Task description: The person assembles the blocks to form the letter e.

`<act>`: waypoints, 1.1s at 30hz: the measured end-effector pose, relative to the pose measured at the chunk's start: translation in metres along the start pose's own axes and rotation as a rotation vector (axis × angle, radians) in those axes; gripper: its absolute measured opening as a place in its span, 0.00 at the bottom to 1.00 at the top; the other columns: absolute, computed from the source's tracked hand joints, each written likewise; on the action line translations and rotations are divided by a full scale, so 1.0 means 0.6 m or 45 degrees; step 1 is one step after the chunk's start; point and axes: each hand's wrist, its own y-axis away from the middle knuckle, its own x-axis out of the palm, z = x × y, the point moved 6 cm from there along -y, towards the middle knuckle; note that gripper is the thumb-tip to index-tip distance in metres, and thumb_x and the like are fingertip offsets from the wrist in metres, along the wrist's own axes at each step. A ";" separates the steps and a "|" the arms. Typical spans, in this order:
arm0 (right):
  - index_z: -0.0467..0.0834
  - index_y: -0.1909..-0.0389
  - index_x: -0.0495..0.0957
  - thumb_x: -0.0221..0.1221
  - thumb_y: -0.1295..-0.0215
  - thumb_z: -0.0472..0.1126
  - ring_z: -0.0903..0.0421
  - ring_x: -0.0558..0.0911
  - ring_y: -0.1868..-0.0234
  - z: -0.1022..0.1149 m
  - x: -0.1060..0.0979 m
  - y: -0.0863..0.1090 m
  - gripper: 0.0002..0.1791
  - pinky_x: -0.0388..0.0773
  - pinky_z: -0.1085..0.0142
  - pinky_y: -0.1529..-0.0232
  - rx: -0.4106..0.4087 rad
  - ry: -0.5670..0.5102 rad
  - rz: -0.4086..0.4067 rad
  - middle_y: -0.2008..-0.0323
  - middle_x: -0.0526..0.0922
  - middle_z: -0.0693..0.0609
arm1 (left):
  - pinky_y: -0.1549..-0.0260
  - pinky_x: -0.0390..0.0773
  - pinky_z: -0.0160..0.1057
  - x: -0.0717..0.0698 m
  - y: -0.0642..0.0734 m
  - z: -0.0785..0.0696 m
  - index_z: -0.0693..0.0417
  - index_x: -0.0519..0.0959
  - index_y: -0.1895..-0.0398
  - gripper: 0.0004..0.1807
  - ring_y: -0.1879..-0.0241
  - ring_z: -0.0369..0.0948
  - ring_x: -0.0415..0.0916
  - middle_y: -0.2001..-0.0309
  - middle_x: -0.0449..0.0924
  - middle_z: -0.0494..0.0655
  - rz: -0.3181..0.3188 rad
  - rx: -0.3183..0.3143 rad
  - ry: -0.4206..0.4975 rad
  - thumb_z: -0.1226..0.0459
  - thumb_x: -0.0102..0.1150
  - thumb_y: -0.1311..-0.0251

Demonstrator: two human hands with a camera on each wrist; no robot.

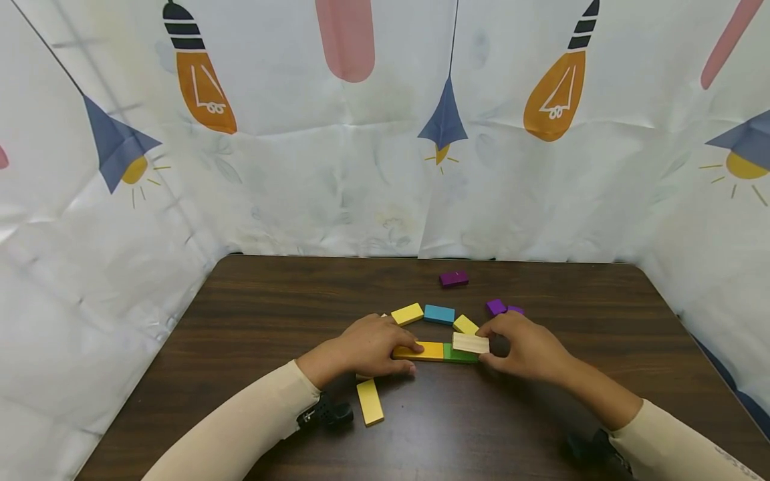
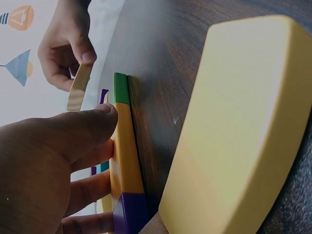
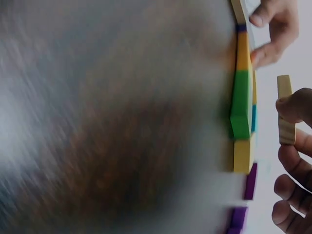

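My right hand (image 1: 532, 347) pinches a plain wooden block (image 1: 471, 343) between thumb and fingers. In the right wrist view this block (image 3: 286, 109) is raised above the row. Beneath it in the head view lies a green block (image 1: 458, 354), end to end with an orange block (image 1: 430, 351). My left hand (image 1: 375, 347) rests at the orange block, its fingertips touching it. The left wrist view shows a purple block (image 2: 130, 210) joined to the orange block's near end. A yellow block (image 1: 369, 403) lies just below the left hand.
Behind the row, a yellow block (image 1: 407, 314), a blue block (image 1: 439, 314) and another yellow block (image 1: 465, 325) form a curve. Purple blocks (image 1: 496, 307) lie past the right hand, and a dark purple block (image 1: 454, 279) sits farther back on the brown table (image 1: 289, 287).
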 end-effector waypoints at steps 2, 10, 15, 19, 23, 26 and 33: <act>0.54 0.56 0.85 0.77 0.46 0.47 0.62 0.75 0.60 0.008 0.004 0.004 0.17 0.77 0.66 0.65 -0.011 0.001 -0.003 0.64 0.76 0.68 | 0.46 0.73 0.44 0.000 0.000 0.000 0.34 0.84 0.39 0.22 0.46 0.37 0.76 0.43 0.82 0.29 0.000 0.001 0.002 0.43 0.61 0.32; 0.55 0.55 0.85 0.76 0.45 0.50 0.65 0.74 0.58 0.043 0.022 0.015 0.17 0.78 0.64 0.64 -0.056 -0.024 0.021 0.62 0.76 0.68 | 0.48 0.73 0.43 -0.001 0.000 -0.001 0.33 0.84 0.39 0.21 0.47 0.37 0.76 0.43 0.82 0.29 -0.001 0.000 -0.012 0.43 0.61 0.32; 0.57 0.55 0.84 0.76 0.44 0.51 0.65 0.74 0.57 0.067 0.034 0.019 0.17 0.77 0.64 0.64 -0.088 -0.054 0.065 0.62 0.76 0.68 | 0.47 0.73 0.44 0.000 0.000 0.000 0.33 0.84 0.39 0.21 0.47 0.37 0.76 0.43 0.82 0.29 0.008 -0.012 -0.011 0.43 0.62 0.32; 0.57 0.53 0.85 0.75 0.44 0.52 0.66 0.73 0.58 0.083 0.044 0.020 0.17 0.76 0.66 0.65 -0.107 -0.071 0.098 0.62 0.76 0.68 | 0.46 0.73 0.44 0.001 -0.001 0.002 0.32 0.83 0.39 0.21 0.45 0.38 0.76 0.42 0.81 0.29 0.017 -0.027 -0.012 0.43 0.61 0.32; 0.57 0.54 0.85 0.75 0.43 0.53 0.66 0.72 0.59 0.095 0.053 0.020 0.17 0.74 0.67 0.66 -0.112 -0.084 0.116 0.63 0.74 0.69 | 0.47 0.73 0.44 0.002 -0.002 0.003 0.32 0.83 0.38 0.21 0.45 0.38 0.76 0.42 0.81 0.29 0.022 -0.034 -0.011 0.43 0.61 0.32; 0.57 0.55 0.85 0.75 0.43 0.53 0.66 0.72 0.59 0.102 0.059 0.019 0.16 0.73 0.67 0.66 -0.111 -0.091 0.115 0.64 0.74 0.69 | 0.47 0.73 0.44 0.001 -0.002 0.003 0.32 0.83 0.38 0.21 0.45 0.38 0.76 0.42 0.81 0.28 0.023 -0.031 -0.013 0.43 0.61 0.32; 0.59 0.55 0.84 0.74 0.42 0.55 0.66 0.73 0.57 0.122 0.071 0.018 0.16 0.74 0.67 0.65 -0.123 -0.099 0.145 0.63 0.74 0.69 | 0.46 0.73 0.45 0.001 -0.002 0.004 0.32 0.83 0.39 0.21 0.45 0.38 0.76 0.42 0.81 0.29 0.020 -0.032 -0.017 0.43 0.61 0.32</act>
